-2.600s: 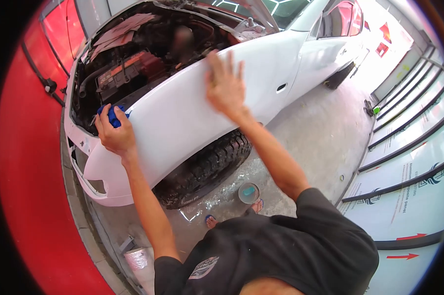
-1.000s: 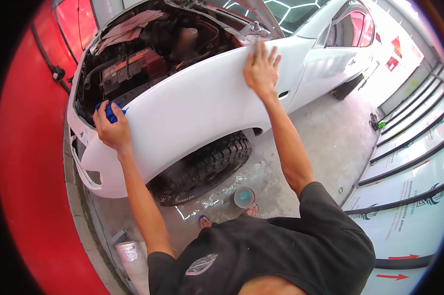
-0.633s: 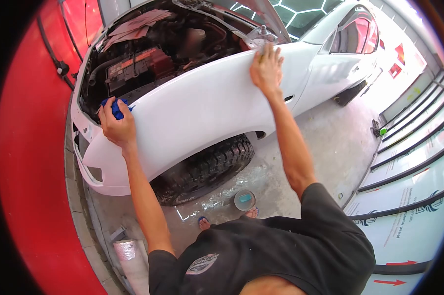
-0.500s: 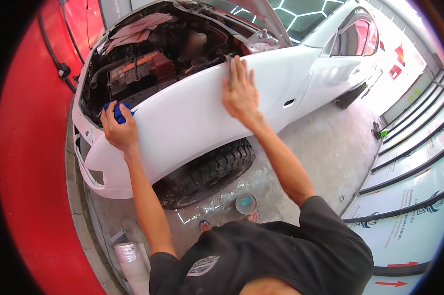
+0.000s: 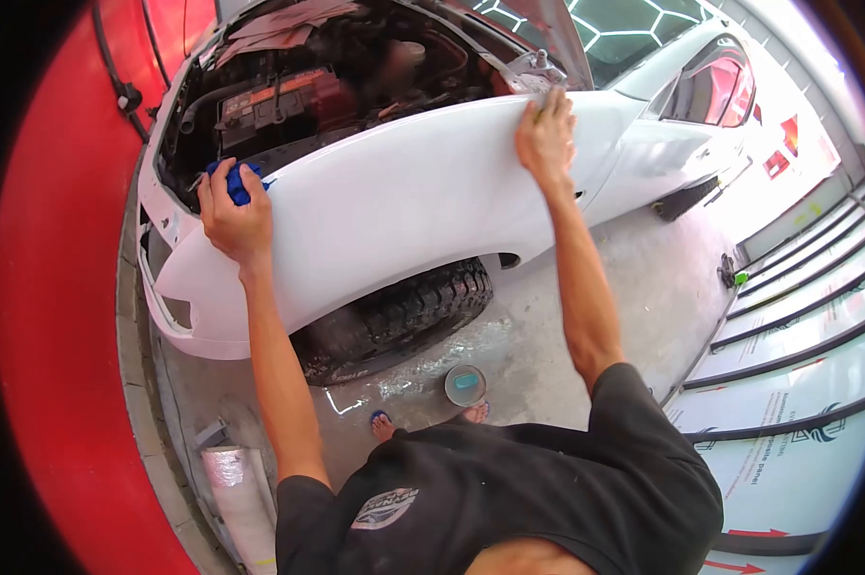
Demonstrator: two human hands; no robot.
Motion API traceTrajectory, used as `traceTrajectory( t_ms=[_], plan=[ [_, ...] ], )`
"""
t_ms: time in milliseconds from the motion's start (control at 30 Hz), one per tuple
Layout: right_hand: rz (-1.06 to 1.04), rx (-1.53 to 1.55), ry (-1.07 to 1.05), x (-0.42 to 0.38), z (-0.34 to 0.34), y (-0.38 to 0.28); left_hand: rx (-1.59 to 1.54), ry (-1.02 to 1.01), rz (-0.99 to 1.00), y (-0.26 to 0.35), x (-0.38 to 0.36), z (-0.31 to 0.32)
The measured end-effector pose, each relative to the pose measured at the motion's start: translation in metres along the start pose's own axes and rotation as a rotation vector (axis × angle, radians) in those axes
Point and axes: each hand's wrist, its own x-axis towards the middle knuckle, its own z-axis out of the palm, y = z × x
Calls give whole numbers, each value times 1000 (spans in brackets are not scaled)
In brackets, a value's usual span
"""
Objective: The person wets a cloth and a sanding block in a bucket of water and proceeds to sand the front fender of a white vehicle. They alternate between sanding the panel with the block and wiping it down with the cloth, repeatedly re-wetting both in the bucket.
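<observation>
My left hand is closed around a crumpled blue cloth at the front upper edge of the white car fender. Farther back along that edge, near the hinge of the raised hood, my right hand lies on the panel. Its fingers are stretched forward and slightly blurred, and something small and dark may be beneath the fingertips, too indistinct to name. Below the fender is the black tire.
The open engine bay shows a battery. A round bowl with a blue-green item sits on the floor near my feet. A silver roll is at lower left, with a red wall beyond. Printed panels line the right.
My right hand has slid rearward along the fender, away from my left hand. My left hand keeps the blue cloth at the front corner. The view has shifted slightly.
</observation>
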Motion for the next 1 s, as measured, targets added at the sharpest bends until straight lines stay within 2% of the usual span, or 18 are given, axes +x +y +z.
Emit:
traceTrajectory(
  t_ms=[67,100,133,233,267,333,367,433,533,567,600,667,733,767,867,933,1000],
  plan=[
    [-19,138,-82,-37,-6,-54,18,6,-9,0,0,3],
    [-165,89,-76,-57,-8,-77,7,14,1,0,2,5],
    [-218,60,-65,-61,-12,-81,-4,19,12,-1,3,7],
    [-43,-47,-31,-19,-28,-40,-3,-2,30,-5,-1,2],
    [10,-59,28,-7,-9,-19,1,4,33,-4,1,2],
    [-14,66,-21,-28,-17,-62,29,25,40,-4,0,2],
    [-205,79,123,-53,24,-69,30,27,41,-4,-1,3],
    [-242,253,-96,-94,-15,-156,12,16,50,-4,-1,3],
    [-318,129,-65,-73,-18,-123,-22,-23,74,-7,-1,-2],
    [-316,50,25,-54,3,-78,-18,-20,87,-8,-1,-2],
    [-160,-104,23,-40,-4,-60,-13,-12,99,-8,0,-3],
    [12,-43,19,-35,-6,-69,1,5,79,-8,0,-3],
    [-223,66,44,-72,11,-110,0,31,95,-6,0,1],
    [-271,194,-56,-91,-3,-148,-21,29,88,-5,0,1],
    [-380,133,-152,-94,-18,-152,-21,-26,51,-2,0,-4],
    [-223,50,-45,-65,-10,-100,-25,-12,73,-9,-2,1],
    [-140,-100,-20,-46,-1,-91,-1,17,76,-13,-2,0]
  ],
)
